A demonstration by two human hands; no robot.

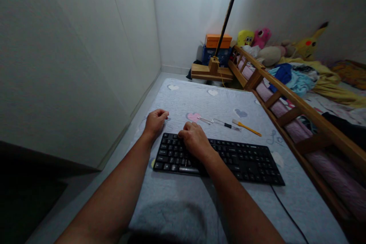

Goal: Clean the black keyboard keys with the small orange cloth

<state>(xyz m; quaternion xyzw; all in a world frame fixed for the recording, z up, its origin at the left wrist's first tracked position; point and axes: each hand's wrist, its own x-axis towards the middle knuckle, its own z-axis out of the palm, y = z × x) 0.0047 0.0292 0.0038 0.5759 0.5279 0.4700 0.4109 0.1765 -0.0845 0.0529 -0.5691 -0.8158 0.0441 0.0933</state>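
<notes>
Right hand: fingers are bent over the black keyboard at about its 10 o'clock; whether anything is pinched cannot be told. Left hand is held farther out at 10, just beside the corner, fingers curled, grip can't be told. Keyboard is laid on heart-patterned cloth, cable led off at 4. From keyboard centre: white swabs are placed at 11, dark-handled hooked tool at 12, orange-handled brush at 1, wooden bed rail seen at 2
</notes>
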